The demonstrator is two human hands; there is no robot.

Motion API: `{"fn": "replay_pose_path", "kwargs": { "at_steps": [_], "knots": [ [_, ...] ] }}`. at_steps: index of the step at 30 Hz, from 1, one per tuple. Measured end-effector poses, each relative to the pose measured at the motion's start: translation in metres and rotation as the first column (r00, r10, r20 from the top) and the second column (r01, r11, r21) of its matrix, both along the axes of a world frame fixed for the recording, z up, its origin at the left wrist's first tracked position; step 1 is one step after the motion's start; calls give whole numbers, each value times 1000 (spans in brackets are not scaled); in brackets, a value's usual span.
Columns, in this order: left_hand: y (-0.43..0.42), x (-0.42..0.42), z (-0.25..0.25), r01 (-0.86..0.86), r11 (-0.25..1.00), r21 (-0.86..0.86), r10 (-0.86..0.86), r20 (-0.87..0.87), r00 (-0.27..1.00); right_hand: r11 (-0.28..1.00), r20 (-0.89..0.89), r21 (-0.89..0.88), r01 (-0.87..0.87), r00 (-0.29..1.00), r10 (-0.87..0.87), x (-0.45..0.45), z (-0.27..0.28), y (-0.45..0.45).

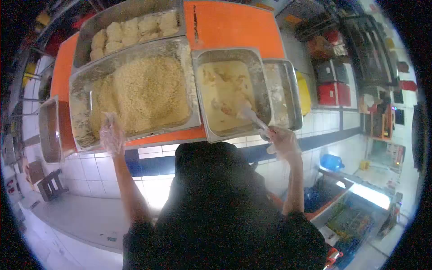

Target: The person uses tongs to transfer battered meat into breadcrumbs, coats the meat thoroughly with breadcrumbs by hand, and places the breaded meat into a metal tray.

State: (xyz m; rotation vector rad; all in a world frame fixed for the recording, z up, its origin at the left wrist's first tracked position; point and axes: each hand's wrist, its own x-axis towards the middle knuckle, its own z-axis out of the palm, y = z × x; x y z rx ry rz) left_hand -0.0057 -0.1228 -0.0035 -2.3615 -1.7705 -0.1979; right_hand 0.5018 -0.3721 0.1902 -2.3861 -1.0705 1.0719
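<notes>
My left hand [112,135], in a clear plastic glove, rests over the near rim of a metal tray [196,118] heaped with breadcrumbs [150,90]. Its fingers stretch toward the crumbs and hold nothing that I can see. Also gloved, my right hand [283,141] is closed round a pale long-handled utensil [256,118]. The utensil's far end dips into pale liquid batter [220,92] in a second metal tray [265,105]. Lumpy pieces sit partly sunk in that batter, their kind unclear.
Behind the crumbs, another metal tray [84,49] holds several crumb-coated pieces [130,31]. A flour-dusted tray [296,96] stands right of the batter. All rest on an orange table [234,27]. An empty-looking metal pan [50,130] is at far left, red crates [334,94] at right.
</notes>
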Motion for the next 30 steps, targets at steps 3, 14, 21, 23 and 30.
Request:
{"fn": "replay_pose_path", "kwargs": {
  "at_steps": [3, 14, 21, 23, 30],
  "knots": [
    [-10, 24, 38, -79, 995, -64, 78, -27, 997, 972, -197, 89, 217, 961, -196, 12, -16, -25],
    [-5, 23, 34, -193, 969, -156, 208, 89, 974, 978, -122, 152, 139, 985, -121, 29, 2, -24],
    [-10, 21, 30, -9, 998, 70, 7, 28, 1000, 898, 336, 236, -370, 899, 282, 44, -17, -21],
    [-1, 40, 57, -254, 945, -204, 291, 176, 940, 862, 501, 112, -494, 778, 381, 32, 3, -6],
    [-14, 28, 32, -130, 989, 64, 99, 357, 929, 698, 435, 365, -617, 775, 458, -23, 3, 87]
  ]
}}
